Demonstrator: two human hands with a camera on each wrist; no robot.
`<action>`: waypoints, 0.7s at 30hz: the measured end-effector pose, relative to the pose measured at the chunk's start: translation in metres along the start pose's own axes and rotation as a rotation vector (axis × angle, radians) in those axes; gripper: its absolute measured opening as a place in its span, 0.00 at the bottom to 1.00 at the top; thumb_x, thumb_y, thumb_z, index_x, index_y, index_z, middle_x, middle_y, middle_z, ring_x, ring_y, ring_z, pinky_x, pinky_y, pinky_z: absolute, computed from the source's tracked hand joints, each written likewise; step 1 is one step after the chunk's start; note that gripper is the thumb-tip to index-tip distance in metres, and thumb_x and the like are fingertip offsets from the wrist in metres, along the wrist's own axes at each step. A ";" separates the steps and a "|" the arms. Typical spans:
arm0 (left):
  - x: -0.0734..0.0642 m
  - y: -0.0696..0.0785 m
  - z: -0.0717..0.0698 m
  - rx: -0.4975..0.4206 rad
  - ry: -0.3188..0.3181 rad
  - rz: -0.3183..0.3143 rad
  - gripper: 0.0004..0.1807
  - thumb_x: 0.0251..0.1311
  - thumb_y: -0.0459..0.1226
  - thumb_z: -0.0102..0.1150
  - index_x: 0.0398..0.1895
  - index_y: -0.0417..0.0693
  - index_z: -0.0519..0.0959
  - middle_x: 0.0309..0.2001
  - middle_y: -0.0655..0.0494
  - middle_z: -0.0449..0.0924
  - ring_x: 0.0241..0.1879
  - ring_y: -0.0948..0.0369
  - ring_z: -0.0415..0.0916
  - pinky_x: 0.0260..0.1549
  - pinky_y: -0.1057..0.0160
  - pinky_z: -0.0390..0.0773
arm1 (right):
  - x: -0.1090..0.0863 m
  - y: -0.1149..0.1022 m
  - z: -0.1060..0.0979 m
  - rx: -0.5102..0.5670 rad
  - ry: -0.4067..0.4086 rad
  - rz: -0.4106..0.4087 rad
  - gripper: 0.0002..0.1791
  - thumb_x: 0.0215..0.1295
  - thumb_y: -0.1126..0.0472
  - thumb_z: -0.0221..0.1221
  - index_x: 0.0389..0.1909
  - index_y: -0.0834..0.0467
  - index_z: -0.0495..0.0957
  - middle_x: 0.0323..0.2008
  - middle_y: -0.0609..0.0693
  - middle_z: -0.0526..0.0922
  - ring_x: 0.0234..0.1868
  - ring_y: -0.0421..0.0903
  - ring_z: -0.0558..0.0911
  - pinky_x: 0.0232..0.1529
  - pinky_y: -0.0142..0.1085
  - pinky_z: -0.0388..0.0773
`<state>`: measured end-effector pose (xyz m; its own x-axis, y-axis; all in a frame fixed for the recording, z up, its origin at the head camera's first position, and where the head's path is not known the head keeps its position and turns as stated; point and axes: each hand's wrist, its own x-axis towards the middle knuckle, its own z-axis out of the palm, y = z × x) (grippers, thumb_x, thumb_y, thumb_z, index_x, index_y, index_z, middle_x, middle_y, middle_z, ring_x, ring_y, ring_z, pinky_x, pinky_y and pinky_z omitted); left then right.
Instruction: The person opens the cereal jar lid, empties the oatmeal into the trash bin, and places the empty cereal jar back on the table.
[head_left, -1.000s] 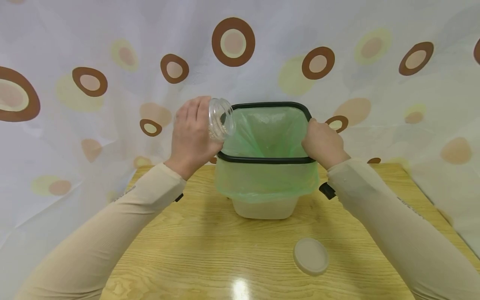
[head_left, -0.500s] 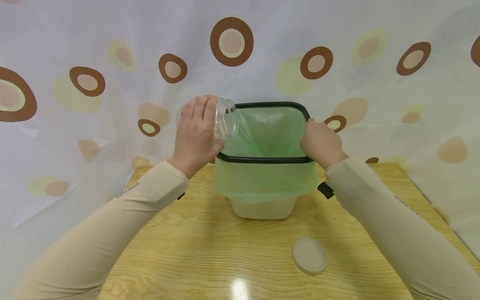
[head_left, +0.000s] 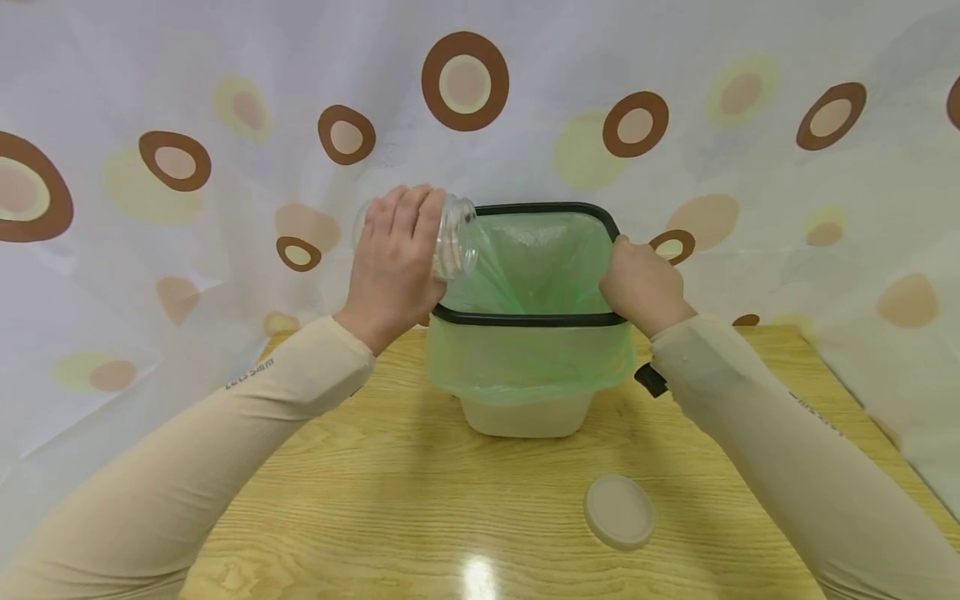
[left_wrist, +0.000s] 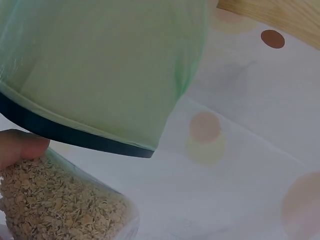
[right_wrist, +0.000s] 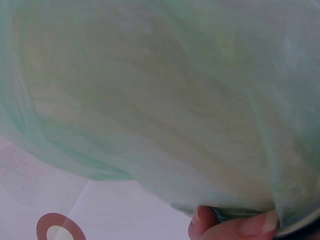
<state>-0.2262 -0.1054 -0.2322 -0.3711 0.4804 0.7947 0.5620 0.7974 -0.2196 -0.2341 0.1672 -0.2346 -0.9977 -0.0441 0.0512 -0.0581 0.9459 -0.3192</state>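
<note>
My left hand (head_left: 397, 258) grips a clear jar (head_left: 455, 237), tipped sideways with its open mouth over the left rim of a trash bin (head_left: 525, 417). Dry oat flakes (left_wrist: 65, 205) fill much of the jar in the left wrist view. A light green plastic bag (head_left: 532, 358) lines the bin and folds down over its outside, under a black rim (head_left: 532, 320). On the bin's right side my right hand (head_left: 645, 279) grips the rim, with fingers (right_wrist: 255, 225) curled over its edge in the right wrist view.
A round beige lid (head_left: 619, 512) lies on the wooden table (head_left: 360, 500) in front of the bin, toward the right. Behind the table hangs a white sheet (head_left: 525, 167) with brown and yellow circles.
My left hand has shifted slightly right with the jar, bringing its mouth a little further over the bin. My right hand stays on the rim, and the lid has not moved.
</note>
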 end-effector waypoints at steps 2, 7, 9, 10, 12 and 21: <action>0.001 0.000 -0.001 0.006 -0.004 0.011 0.36 0.40 0.24 0.62 0.59 0.32 0.65 0.55 0.36 0.70 0.57 0.39 0.65 0.59 0.41 0.63 | 0.000 0.000 0.000 -0.003 0.001 0.004 0.30 0.68 0.69 0.40 0.68 0.79 0.51 0.14 0.58 0.69 0.10 0.43 0.58 0.13 0.36 0.59; 0.002 0.001 -0.002 0.023 -0.015 0.021 0.35 0.41 0.24 0.61 0.59 0.32 0.65 0.56 0.36 0.70 0.57 0.39 0.65 0.60 0.41 0.63 | 0.000 -0.001 -0.001 -0.009 -0.001 0.009 0.30 0.68 0.69 0.40 0.68 0.78 0.52 0.16 0.60 0.71 0.11 0.46 0.62 0.14 0.38 0.62; 0.002 0.001 -0.002 0.024 -0.022 0.017 0.35 0.41 0.24 0.62 0.59 0.32 0.65 0.56 0.36 0.69 0.57 0.39 0.65 0.60 0.41 0.62 | 0.000 -0.002 -0.001 -0.010 -0.004 0.009 0.30 0.68 0.68 0.40 0.68 0.78 0.53 0.17 0.61 0.71 0.12 0.47 0.63 0.15 0.39 0.63; 0.002 0.000 -0.002 0.025 -0.026 0.017 0.36 0.41 0.24 0.62 0.60 0.32 0.65 0.56 0.35 0.69 0.57 0.39 0.65 0.60 0.41 0.62 | 0.000 -0.002 -0.001 -0.010 -0.008 0.010 0.30 0.68 0.68 0.41 0.68 0.78 0.53 0.17 0.61 0.72 0.12 0.48 0.64 0.15 0.39 0.63; 0.002 0.000 -0.002 0.028 -0.031 0.017 0.36 0.41 0.24 0.61 0.60 0.32 0.65 0.56 0.35 0.69 0.58 0.39 0.64 0.60 0.41 0.62 | 0.000 -0.002 -0.002 -0.009 -0.017 0.011 0.30 0.68 0.68 0.41 0.68 0.78 0.52 0.18 0.61 0.72 0.13 0.49 0.65 0.16 0.40 0.64; 0.001 -0.002 -0.003 0.052 -0.029 0.035 0.37 0.38 0.23 0.60 0.60 0.32 0.65 0.56 0.36 0.69 0.57 0.39 0.64 0.59 0.42 0.63 | 0.002 -0.003 -0.003 -0.002 -0.048 0.022 0.29 0.68 0.68 0.41 0.68 0.77 0.54 0.23 0.64 0.75 0.18 0.53 0.71 0.20 0.43 0.67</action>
<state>-0.2251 -0.1073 -0.2291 -0.3741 0.5179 0.7693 0.5359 0.7977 -0.2765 -0.2363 0.1656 -0.2307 -0.9992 -0.0390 -0.0015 -0.0365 0.9473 -0.3183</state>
